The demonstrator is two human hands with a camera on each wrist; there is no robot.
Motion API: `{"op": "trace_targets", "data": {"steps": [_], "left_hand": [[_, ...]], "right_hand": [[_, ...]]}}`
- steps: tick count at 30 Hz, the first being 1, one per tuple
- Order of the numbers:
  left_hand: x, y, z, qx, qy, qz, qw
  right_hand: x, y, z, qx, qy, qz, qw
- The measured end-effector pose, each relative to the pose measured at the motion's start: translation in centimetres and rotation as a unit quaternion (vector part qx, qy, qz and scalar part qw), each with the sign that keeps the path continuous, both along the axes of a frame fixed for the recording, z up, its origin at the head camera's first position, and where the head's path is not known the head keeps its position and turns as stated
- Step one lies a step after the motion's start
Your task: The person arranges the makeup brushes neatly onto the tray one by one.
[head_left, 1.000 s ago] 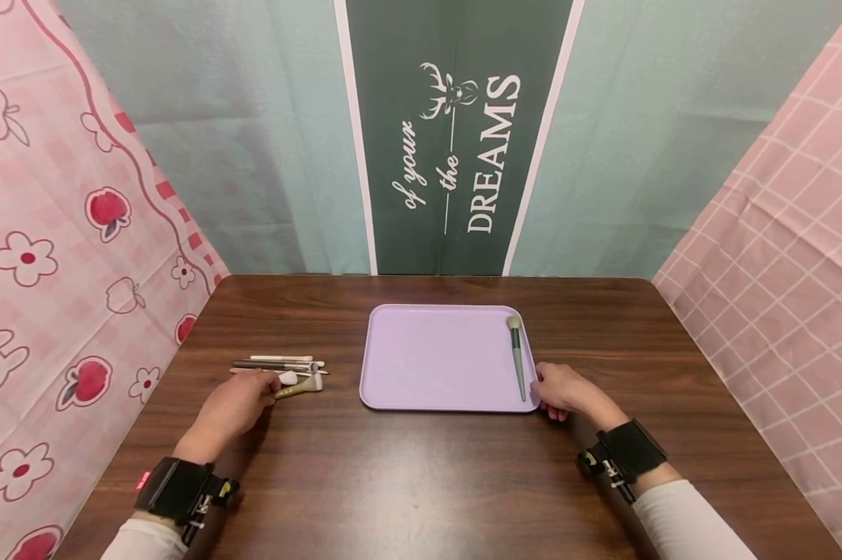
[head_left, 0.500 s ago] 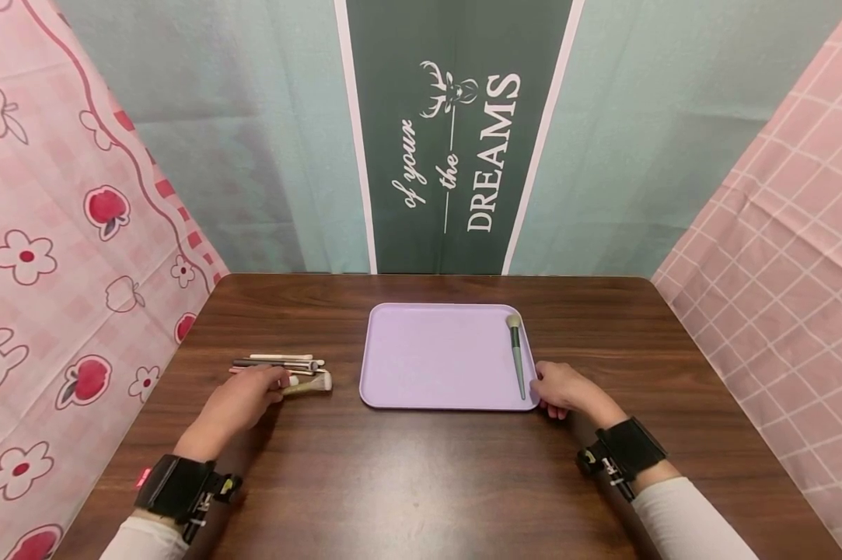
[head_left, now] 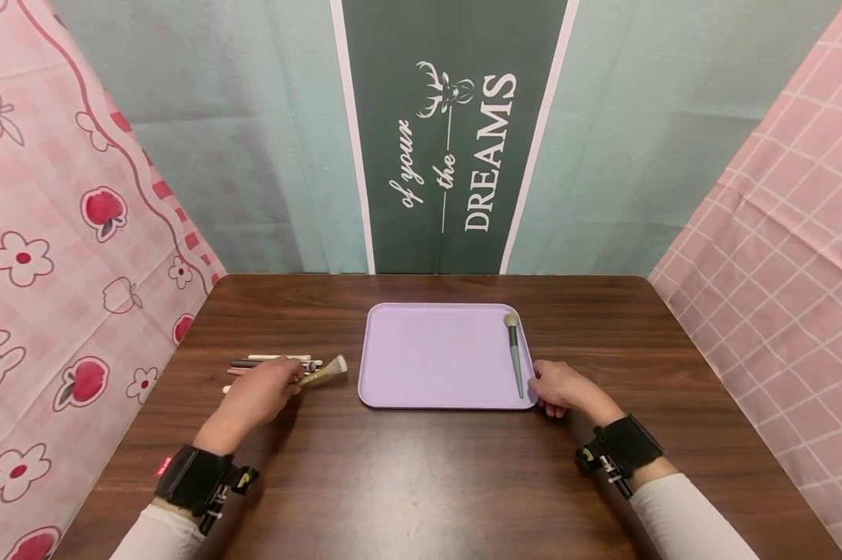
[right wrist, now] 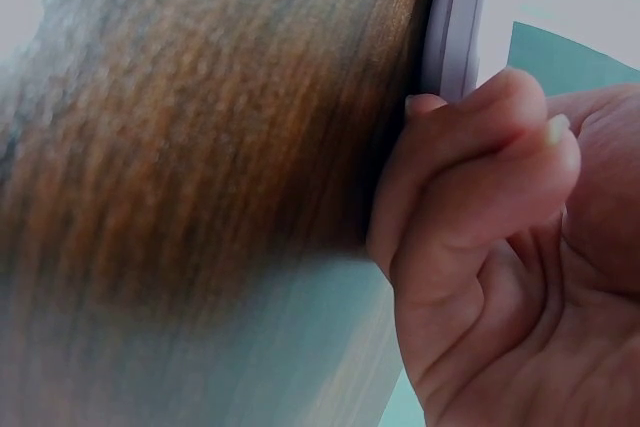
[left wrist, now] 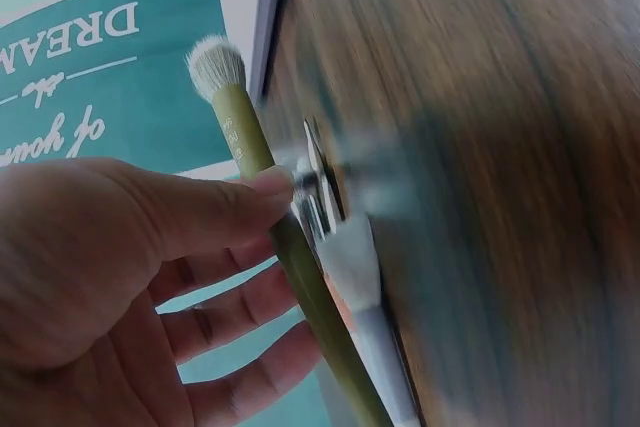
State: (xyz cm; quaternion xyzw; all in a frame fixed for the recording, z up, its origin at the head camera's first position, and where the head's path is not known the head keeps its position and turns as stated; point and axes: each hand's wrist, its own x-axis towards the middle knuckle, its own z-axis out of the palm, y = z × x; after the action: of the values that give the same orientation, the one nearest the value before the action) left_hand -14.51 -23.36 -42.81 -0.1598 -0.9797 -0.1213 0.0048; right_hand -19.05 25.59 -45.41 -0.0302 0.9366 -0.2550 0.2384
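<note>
My left hand (head_left: 261,393) pinches an olive-green makeup brush (left wrist: 242,127) between thumb and fingers, its pale bristles pointing toward the tray. In the left wrist view the brush is held above several other makeup brushes (left wrist: 352,259), one with a white head and grey handle. At the near right corner of the lilac tray (head_left: 427,358), my right hand (head_left: 562,386) grips the rim, thumb at the edge and fingers curled. A green makeup brush (head_left: 515,356) with a cream head lies inside the tray along its right side.
Several brushes (head_left: 244,363) lie in a bunch on the left of the brown wooden table (head_left: 414,474), partly hidden behind the left hand. A curtain (head_left: 281,155) hangs behind the table's back edge, with pink cloths on both sides.
My left hand has lifted the olive brush from the bunch and moved it right, toward the tray. The right hand stays at the tray's corner.
</note>
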Motion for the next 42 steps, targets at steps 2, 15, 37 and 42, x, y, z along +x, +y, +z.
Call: {"op": "trace_targets", "data": {"steps": [2,15,37,42], "left_hand": [[-0.1,0.4,0.1,-0.001,0.004,-0.005,1.0000],[-1.4,4.0,0.4,-0.004,0.011,-0.005,0.9999],[-3.6,10.0,0.8,0.032,-0.030,0.001,0.9990],[-4.0,11.5,0.8,0.036,-0.039,0.008,0.9985]], "right_hand": [[0.0,0.0,0.0,0.000,0.000,0.000,1.0000],[0.0,0.1,-0.1,-0.002,0.000,0.003,1.0000],[0.0,0.1,0.0,0.000,-0.001,0.002,1.0000],[0.0,0.1,-0.1,0.000,0.001,0.002,1.0000]]}}
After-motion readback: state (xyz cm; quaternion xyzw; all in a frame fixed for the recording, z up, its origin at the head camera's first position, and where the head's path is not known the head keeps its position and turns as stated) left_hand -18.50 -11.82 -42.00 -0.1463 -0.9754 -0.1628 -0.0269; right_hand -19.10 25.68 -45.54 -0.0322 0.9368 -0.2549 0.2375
